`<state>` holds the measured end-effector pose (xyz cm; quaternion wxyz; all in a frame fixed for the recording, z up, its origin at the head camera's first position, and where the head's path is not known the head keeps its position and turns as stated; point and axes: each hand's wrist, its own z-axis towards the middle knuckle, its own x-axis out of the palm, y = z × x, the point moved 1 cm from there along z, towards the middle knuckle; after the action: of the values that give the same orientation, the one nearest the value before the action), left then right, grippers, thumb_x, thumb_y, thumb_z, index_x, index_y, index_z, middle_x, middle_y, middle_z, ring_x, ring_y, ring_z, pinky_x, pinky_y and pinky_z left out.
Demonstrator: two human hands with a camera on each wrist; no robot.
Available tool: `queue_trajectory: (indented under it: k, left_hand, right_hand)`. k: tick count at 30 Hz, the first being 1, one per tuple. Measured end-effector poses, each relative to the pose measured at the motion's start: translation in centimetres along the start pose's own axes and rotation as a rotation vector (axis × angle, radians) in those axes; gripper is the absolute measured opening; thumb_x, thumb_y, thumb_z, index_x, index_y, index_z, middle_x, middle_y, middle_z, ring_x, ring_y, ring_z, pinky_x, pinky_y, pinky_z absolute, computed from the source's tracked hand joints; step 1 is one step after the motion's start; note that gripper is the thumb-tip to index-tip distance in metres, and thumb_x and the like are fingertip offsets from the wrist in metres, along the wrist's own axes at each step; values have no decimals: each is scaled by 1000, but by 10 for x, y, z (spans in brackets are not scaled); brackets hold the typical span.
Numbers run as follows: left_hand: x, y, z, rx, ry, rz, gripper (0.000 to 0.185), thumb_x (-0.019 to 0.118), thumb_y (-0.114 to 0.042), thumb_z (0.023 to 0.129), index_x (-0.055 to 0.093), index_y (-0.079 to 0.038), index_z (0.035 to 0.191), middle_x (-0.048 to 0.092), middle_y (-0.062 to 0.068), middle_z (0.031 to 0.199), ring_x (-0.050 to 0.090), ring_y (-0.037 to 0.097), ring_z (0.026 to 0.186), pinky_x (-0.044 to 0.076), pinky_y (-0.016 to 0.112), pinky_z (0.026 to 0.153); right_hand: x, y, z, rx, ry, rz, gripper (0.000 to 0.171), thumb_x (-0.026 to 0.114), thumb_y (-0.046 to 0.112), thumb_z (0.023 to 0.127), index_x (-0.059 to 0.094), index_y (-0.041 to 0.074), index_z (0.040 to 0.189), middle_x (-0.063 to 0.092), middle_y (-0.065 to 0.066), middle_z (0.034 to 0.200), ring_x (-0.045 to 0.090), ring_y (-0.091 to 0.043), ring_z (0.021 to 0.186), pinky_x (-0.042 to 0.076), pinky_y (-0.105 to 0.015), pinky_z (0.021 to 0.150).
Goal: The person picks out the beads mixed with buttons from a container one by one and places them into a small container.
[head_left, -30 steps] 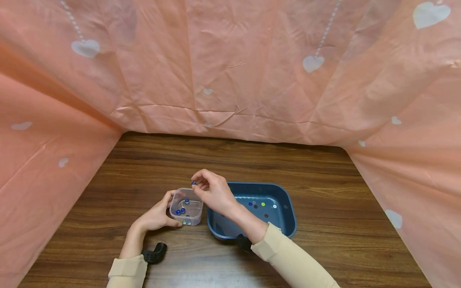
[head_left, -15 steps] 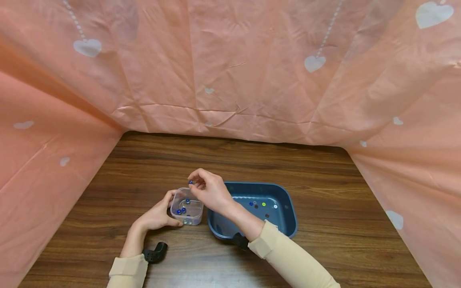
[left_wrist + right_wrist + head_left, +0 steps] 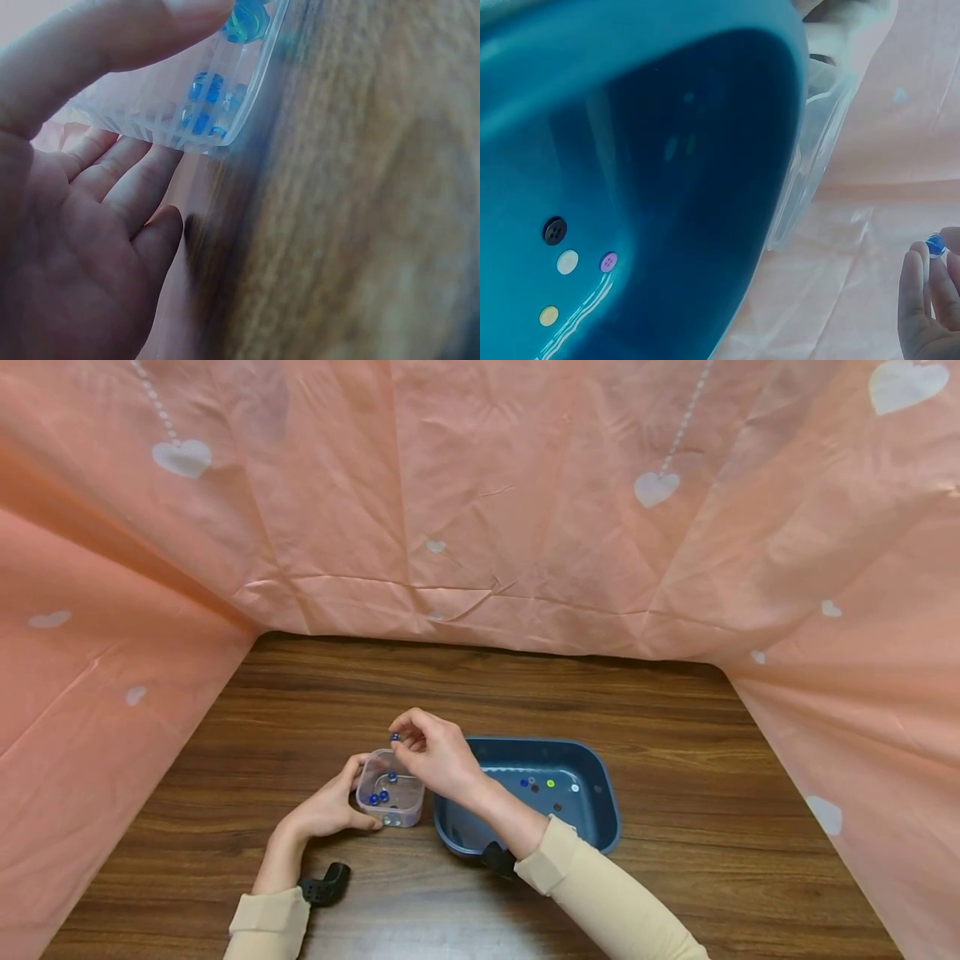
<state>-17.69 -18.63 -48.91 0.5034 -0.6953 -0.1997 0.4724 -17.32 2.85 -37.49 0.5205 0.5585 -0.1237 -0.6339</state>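
Observation:
My left hand [image 3: 326,808] holds a small clear plastic container [image 3: 414,814] by its left side, thumb in front and fingers behind. Several blue marbles [image 3: 384,796] lie inside it, and clear greenish ones show low at its front wall. In the left wrist view the thumb crosses the container wall [image 3: 142,97], with blue marbles [image 3: 204,88] seen through the plastic. My right hand [image 3: 442,762] pinches a blue marble [image 3: 395,737] between thumb and fingertips, above the container's far rim. That marble [image 3: 935,244] also shows in the right wrist view.
Right of the container stands a dark blue basin [image 3: 611,802], partly beneath my right forearm. Several buttons lie on its floor, among them a yellow-green button [image 3: 551,783] and a white button [image 3: 575,788]. A pink curtain [image 3: 480,527] borders the wooden table [image 3: 675,735].
My right hand has shifted slightly left with the blue marble, over the container's far edge. The left hand and container stay almost where they were.

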Motion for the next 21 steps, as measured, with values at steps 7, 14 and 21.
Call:
queue_trajectory:
  k: [7, 14, 21]
  left_hand:
    - [0, 0, 0, 35, -5, 18, 86, 85, -13, 75, 27, -7, 138, 57, 23, 128, 54, 33, 116, 39, 43, 96]
    - [0, -1, 0, 18, 4, -1, 88, 85, -11, 75, 25, -5, 139, 57, 24, 129, 53, 36, 118, 37, 49, 98]
    - [0, 0, 0, 1, 0, 1, 88, 85, -11, 73, 26, -6, 139, 57, 24, 129, 53, 33, 117, 37, 47, 98]
  right_hand:
    - [-1, 0, 0, 1, -1, -6, 17, 66, 4, 91, 63, 1, 107, 69, -9, 103, 66, -18, 84, 53, -27, 76]
    - [0, -1, 0, 9, 2, -7, 16, 66, 4, 91, 63, 2, 107, 69, -9, 102, 66, -18, 84, 52, -24, 76]
    - [-2, -1, -2, 3, -12, 3, 17, 66, 4, 90, 64, 2, 106, 69, -9, 101, 66, -17, 83, 53, -26, 75]
